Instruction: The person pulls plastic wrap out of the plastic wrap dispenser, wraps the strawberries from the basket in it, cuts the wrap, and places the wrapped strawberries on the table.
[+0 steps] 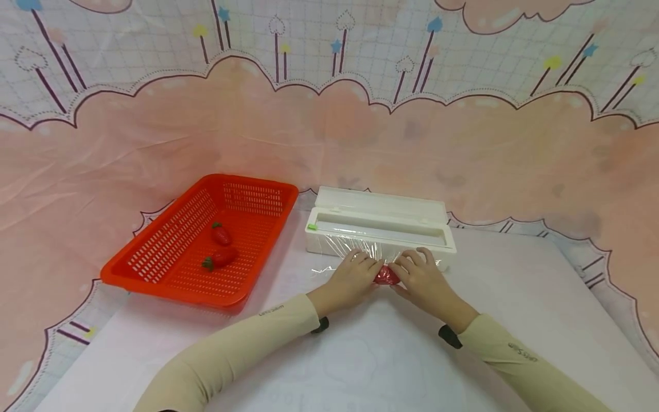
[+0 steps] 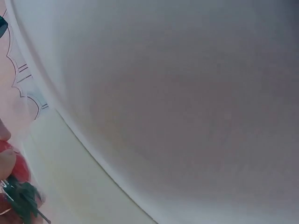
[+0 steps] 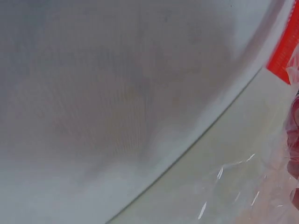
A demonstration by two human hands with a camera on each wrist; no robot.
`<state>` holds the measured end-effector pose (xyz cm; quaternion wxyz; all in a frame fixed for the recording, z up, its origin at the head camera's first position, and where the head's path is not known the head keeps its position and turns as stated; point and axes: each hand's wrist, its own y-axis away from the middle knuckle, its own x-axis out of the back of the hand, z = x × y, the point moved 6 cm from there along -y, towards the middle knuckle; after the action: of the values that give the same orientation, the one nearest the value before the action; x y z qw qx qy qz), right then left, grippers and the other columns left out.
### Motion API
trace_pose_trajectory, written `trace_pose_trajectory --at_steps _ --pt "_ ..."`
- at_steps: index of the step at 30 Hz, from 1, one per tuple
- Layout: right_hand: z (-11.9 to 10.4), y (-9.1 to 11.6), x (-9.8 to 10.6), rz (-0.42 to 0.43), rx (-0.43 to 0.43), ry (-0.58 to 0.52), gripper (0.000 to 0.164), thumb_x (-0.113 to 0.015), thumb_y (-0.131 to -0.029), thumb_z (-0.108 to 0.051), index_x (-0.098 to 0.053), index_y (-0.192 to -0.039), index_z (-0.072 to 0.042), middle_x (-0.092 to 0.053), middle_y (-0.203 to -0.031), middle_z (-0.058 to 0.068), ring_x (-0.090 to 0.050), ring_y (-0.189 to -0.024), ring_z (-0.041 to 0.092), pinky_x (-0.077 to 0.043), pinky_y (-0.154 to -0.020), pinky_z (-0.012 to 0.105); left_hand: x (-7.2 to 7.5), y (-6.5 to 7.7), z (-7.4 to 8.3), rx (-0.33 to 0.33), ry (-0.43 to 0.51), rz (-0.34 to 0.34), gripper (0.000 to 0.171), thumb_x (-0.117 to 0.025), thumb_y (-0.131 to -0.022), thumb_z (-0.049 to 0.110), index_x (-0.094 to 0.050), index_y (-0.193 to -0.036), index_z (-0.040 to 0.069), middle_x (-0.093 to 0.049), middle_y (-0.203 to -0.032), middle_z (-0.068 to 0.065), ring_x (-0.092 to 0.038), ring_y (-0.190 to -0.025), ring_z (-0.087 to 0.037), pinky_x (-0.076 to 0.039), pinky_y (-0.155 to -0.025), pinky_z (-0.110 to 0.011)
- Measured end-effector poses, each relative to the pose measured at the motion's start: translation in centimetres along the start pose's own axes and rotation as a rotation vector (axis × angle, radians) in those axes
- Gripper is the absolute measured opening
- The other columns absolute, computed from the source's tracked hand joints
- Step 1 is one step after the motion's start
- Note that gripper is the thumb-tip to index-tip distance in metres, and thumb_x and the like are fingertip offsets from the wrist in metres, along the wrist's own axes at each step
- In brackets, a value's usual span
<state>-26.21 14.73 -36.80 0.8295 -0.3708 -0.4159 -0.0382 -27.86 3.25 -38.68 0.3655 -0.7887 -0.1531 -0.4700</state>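
In the head view, a red strawberry [image 1: 387, 275] sits between my two hands, covered by clear cling film [image 1: 362, 247]. My left hand [image 1: 352, 277] pinches it from the left with curled fingers. From the right, my right hand [image 1: 423, 284] grips the same strawberry and film. Creases in the film run from the fingers back to the white cling film dispenser [image 1: 381, 247], whose lid stands raised. The left wrist view catches the strawberry's green leaves [image 2: 21, 198] at its lower left edge. Loose film [image 3: 247, 186] shows in the right wrist view.
To the left stands a red-orange plastic basket [image 1: 262, 252] with two strawberries [image 1: 221, 234] inside. A small green piece [image 1: 312, 227] sits at the dispenser's left end. White covering [image 1: 515, 297] spreads over the table, and a patterned cloth [image 1: 329, 126] hangs behind.
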Motion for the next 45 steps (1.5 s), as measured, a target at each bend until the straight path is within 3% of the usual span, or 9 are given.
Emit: trace_pose_trajectory --at_steps 6,10,14,21,30,34,39,42,45 --pt "0.4 0.2 -0.8 -0.074 -0.095 -0.068 0.040 -0.083 -0.065 -0.029 -0.067 -0.095 -0.007 -0.065 -0.090 0.006 -0.056 -0.095 0.026 -0.043 -0.085 0.048 0.5 0.0 -0.5 0.036 0.000 0.083 0.053 -0.067 -0.081 0.044 -0.059 -0.123 0.013 -0.063 -0.112 0.000 -0.055 -0.108 -0.018 -0.039 -0.100 -0.035" --pt "0.9 0.4 -1.2 -0.121 -0.157 -0.128 0.038 -0.081 -0.068 -0.027 -0.068 -0.098 -0.007 -0.066 -0.094 0.007 -0.056 -0.098 0.027 -0.042 -0.086 0.049 1.1 -0.2 -0.5 0.026 -0.033 0.155 0.045 -0.073 -0.076 0.041 -0.064 -0.112 0.015 -0.065 -0.104 0.001 -0.057 -0.104 -0.017 -0.040 -0.101 -0.037" --pt "1.2 0.4 -1.4 -0.121 -0.189 -0.183 0.036 -0.080 -0.069 -0.023 -0.067 -0.098 -0.007 -0.067 -0.094 0.006 -0.055 -0.098 0.026 -0.041 -0.086 0.048 0.8 -0.4 -0.5 0.024 -0.046 0.137 0.038 -0.075 -0.075 0.040 -0.065 -0.102 0.016 -0.067 -0.097 0.003 -0.058 -0.098 -0.015 -0.040 -0.100 -0.037" --pt "1.6 0.4 -1.9 -0.183 -0.283 -0.277 0.029 -0.074 -0.079 -0.021 -0.067 -0.100 -0.003 -0.068 -0.095 0.009 -0.054 -0.099 0.027 -0.038 -0.087 0.048 -0.1 -1.0 -0.8 0.064 0.000 0.059 0.038 -0.072 -0.078 0.041 -0.064 -0.107 0.017 -0.068 -0.097 0.003 -0.057 -0.098 -0.014 -0.039 -0.099 -0.035" --pt "2.1 0.6 -2.4 -0.270 -0.388 -0.329 0.028 -0.064 -0.088 -0.019 -0.060 -0.111 -0.004 -0.068 -0.101 0.011 -0.053 -0.105 0.030 -0.034 -0.093 0.050 -0.3 -1.6 -1.3 0.093 0.042 0.024 0.035 -0.068 -0.081 0.038 -0.061 -0.108 0.017 -0.070 -0.097 0.005 -0.060 -0.095 -0.013 -0.041 -0.095 -0.031" --pt "2.4 0.5 -2.3 -0.255 -0.413 -0.350 0.018 -0.061 -0.089 -0.014 -0.059 -0.105 -0.005 -0.068 -0.097 0.009 -0.054 -0.104 0.029 -0.034 -0.092 0.050 -0.5 -1.6 -1.3 0.092 -0.009 0.042 0.039 -0.067 -0.083 0.041 -0.059 -0.111 0.016 -0.067 -0.102 0.004 -0.060 -0.098 -0.013 -0.042 -0.095 -0.030" --pt "2.8 0.4 -2.5 -0.254 -0.447 -0.384 0.017 -0.057 -0.091 -0.012 -0.060 -0.105 -0.004 -0.070 -0.096 0.010 -0.053 -0.102 0.029 -0.033 -0.093 0.052 0.0 -1.5 -1.0 0.069 -0.093 0.137 0.045 -0.073 -0.078 0.036 -0.058 -0.114 0.015 -0.064 -0.106 0.001 -0.058 -0.101 -0.016 -0.042 -0.099 -0.034" --pt "3.1 0.3 -2.5 -0.254 -0.464 -0.412 0.017 -0.055 -0.092 -0.011 -0.060 -0.106 -0.004 -0.069 -0.097 0.011 -0.052 -0.103 0.029 -0.032 -0.094 0.053 0.3 -1.7 -1.1 0.082 -0.140 0.182 0.035 -0.073 -0.078 0.030 -0.060 -0.107 0.016 -0.065 -0.098 0.002 -0.059 -0.096 -0.015 -0.042 -0.100 -0.035" --pt "3.3 0.0 -2.5 -0.250 -0.467 -0.422 0.015 -0.054 -0.093 -0.010 -0.060 -0.104 -0.003 -0.068 -0.096 0.012 -0.051 -0.103 0.031 -0.032 -0.093 0.053 0.2 -2.0 -1.4 0.100 -0.154 0.170 0.025 -0.069 -0.081 0.029 -0.062 -0.102 0.017 -0.068 -0.093 0.003 -0.060 -0.091 -0.013 -0.043 -0.098 -0.033"
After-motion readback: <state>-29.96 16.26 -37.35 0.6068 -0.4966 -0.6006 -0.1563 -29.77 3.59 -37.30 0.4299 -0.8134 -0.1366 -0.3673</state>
